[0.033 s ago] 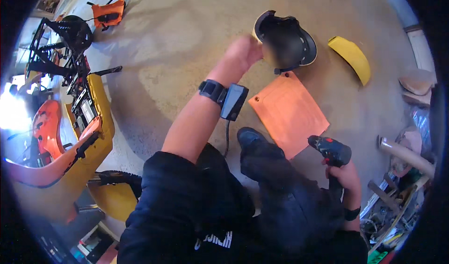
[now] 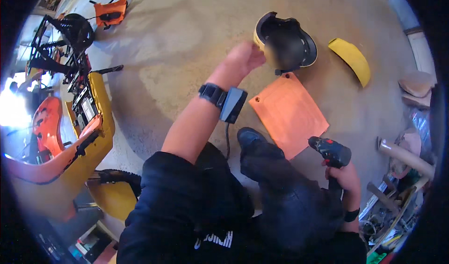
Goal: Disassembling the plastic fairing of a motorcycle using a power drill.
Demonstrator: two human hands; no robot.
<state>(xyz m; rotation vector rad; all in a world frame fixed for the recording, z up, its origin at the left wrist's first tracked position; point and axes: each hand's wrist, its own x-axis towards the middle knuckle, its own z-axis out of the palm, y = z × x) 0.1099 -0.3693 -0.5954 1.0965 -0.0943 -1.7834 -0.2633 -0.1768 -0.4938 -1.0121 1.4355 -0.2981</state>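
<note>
- The left fingers (image 2: 258,57) were loosely bent and close together, their tips at the left rim of the shell (image 2: 286,39); slight blur hid whether they touched or gripped it.
- The left hand (image 2: 242,60) reached forward, its wrist bearing a black strap and a grey-and-black box (image 2: 233,106) with a cable hanging down.
- The right hand (image 2: 343,174) was closed around the grip of the drill (image 2: 331,153), held low beside the right leg, its nose pointing left.
- The shell lay on the floor (image 2: 187,77) ahead, hollow side in view, pale yellow outside and black within; its middle was blurred.
- The orange panel (image 2: 290,114) lay flat just below the shell, dark round spots at two corners.
- In view, the drill's nose met the panel's lower right edge; how high above it, I could not tell.
- The curved yellow piece (image 2: 351,62) lay right of the shell, apart from it.
- At the left stood a yellow-and-black machine (image 2: 104,114), its inner parts exposed.
- At the right rested a pale tube (image 2: 406,159) among mixed clutter.
</note>
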